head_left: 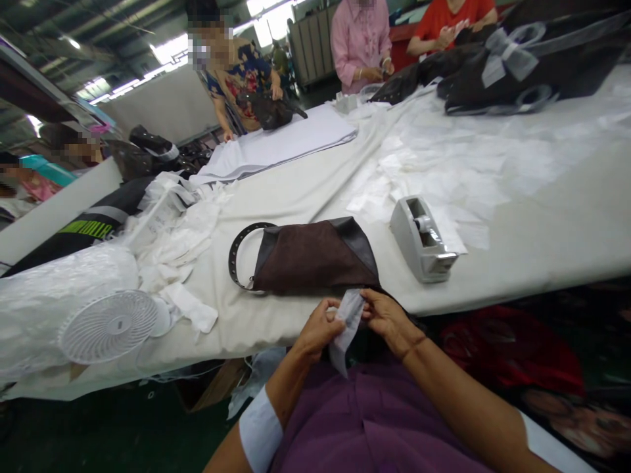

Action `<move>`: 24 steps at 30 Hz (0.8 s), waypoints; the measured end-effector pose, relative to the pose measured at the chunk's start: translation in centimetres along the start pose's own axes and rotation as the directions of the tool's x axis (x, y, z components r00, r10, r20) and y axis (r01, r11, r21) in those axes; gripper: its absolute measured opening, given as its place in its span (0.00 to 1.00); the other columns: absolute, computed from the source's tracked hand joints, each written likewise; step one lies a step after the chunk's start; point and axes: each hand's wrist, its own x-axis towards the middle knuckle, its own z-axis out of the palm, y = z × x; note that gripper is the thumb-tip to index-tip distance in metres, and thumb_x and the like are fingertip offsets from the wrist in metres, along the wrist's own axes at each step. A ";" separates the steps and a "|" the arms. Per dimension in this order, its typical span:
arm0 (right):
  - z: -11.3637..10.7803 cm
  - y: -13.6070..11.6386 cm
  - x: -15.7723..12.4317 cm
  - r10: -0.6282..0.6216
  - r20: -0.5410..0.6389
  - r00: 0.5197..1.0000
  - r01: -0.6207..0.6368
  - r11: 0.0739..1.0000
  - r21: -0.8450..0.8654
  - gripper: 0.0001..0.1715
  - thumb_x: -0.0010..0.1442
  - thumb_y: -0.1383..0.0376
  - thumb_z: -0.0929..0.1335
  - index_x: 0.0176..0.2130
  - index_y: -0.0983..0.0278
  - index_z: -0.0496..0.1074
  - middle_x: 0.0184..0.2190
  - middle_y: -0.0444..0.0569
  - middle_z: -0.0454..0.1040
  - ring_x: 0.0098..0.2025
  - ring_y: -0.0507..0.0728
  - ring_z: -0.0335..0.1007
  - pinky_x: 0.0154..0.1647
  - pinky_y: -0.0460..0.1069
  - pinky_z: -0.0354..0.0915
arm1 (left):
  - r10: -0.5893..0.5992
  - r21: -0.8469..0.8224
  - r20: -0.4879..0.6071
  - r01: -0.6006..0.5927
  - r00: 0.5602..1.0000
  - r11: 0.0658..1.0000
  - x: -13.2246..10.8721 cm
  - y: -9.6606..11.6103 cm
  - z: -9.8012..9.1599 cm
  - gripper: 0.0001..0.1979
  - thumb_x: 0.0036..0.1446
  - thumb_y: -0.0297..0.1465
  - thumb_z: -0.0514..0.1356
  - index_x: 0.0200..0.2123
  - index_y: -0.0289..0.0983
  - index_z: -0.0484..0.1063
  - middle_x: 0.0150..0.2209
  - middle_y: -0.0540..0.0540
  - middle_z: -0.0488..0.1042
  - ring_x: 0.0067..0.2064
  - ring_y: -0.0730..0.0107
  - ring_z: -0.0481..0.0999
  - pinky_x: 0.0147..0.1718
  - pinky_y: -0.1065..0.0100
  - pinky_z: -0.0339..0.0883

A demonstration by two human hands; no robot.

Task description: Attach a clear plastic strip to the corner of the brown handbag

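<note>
Between my hands, at the table's front edge, is a strip of thin white tissue paper [347,322] hanging down toward my lap. My left hand [318,328] pinches it from the left side. At its upper right corner, my right hand [387,315] grips it with thumb and fingers. Just beyond lies a dark brown bag [305,256] with grey-black corner panels, flat on the cloth. Its strap [234,253], dotted with metal eyelets, curves out to the left. To the right of the bag stands a grey tape dispenser [424,240].
A white fan [116,325] and crumpled plastic wrap [73,276] sit at the left. Loose white paper pieces [444,157] cover the table's right side. Dark bags [532,72] lie at the far right. Several people work across the table, one beside a white sheet stack [296,144].
</note>
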 end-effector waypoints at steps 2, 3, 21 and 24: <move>0.1 -0.4 -0.3 0.031 -0.063 0.998 -0.029 0.999 0.033 0.14 0.50 0.76 0.68 0.21 0.64 0.61 0.12 0.38 0.61 0.12 0.45 0.53 0.08 0.39 0.48 | 0.119 0.247 -0.165 -0.075 0.979 0.966 -1.7 0.4 -2.1 0.17 0.44 0.25 0.58 0.41 0.39 0.66 0.25 0.52 0.70 0.23 0.74 0.66 0.23 0.73 0.58; 0.2 -0.5 -0.4 0.040 -0.084 0.996 -0.037 0.998 0.048 0.13 0.49 0.77 0.68 0.22 0.64 0.62 0.13 0.38 0.62 0.13 0.45 0.55 0.08 0.39 0.49 | 0.245 0.395 -0.269 -0.125 0.931 0.910 -2.4 0.7 -2.8 0.16 0.45 0.24 0.57 0.40 0.39 0.67 0.27 0.51 0.71 0.26 0.72 0.68 0.26 0.72 0.60; 0.4 0.0 -0.7 -0.040 0.001 0.999 0.039 0.989 0.142 0.17 0.43 0.73 0.75 0.21 0.65 0.63 0.13 0.38 0.63 0.15 0.45 0.57 0.12 0.40 0.54 | 0.426 0.507 -0.250 -0.257 0.870 0.823 4.6 0.7 4.2 0.01 0.48 0.27 0.60 0.26 0.38 0.69 0.26 0.50 0.71 0.29 0.71 0.69 0.31 0.70 0.60; 0.5 0.0 -0.5 -0.053 -0.008 0.999 0.054 0.989 0.137 0.16 0.45 0.73 0.74 0.21 0.65 0.63 0.15 0.39 0.65 0.16 0.45 0.57 0.12 0.39 0.55 | 0.290 0.358 -0.270 -0.183 0.918 0.915 5.1 1.0 4.4 0.02 0.44 0.26 0.61 0.25 0.36 0.70 0.25 0.48 0.72 0.27 0.71 0.70 0.27 0.71 0.61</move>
